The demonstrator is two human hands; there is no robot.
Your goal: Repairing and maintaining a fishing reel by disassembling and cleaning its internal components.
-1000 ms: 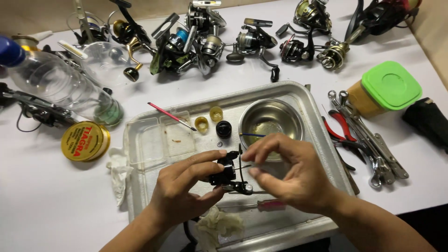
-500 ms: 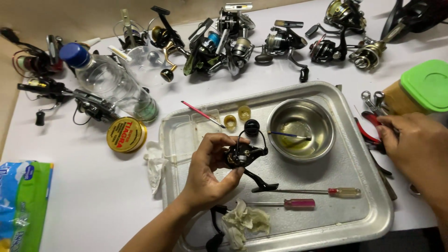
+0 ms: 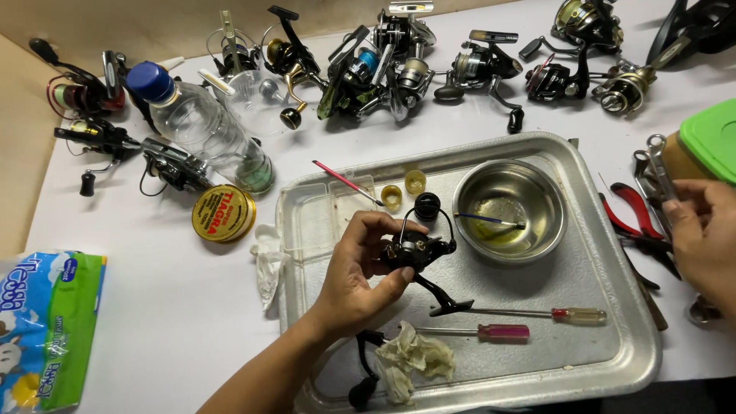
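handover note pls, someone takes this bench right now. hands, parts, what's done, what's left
Left hand: grips the black fishing reel above the metal tray.
Right hand: off the reel, over the wrenches and red-handled pliers right of the tray; grip unclear.
In tray: two screwdrivers, rag, steel bowl with brush, small caps.
Done: reel looks partly stripped.
Left: likely pick a tool and carry on with the reel.

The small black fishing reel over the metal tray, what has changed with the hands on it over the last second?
The right hand let go of the small black fishing reel and moved right to the loose hand tools beside the metal tray. The left hand holds the reel alone, as before; the steel bowl and screwdrivers stayed put.
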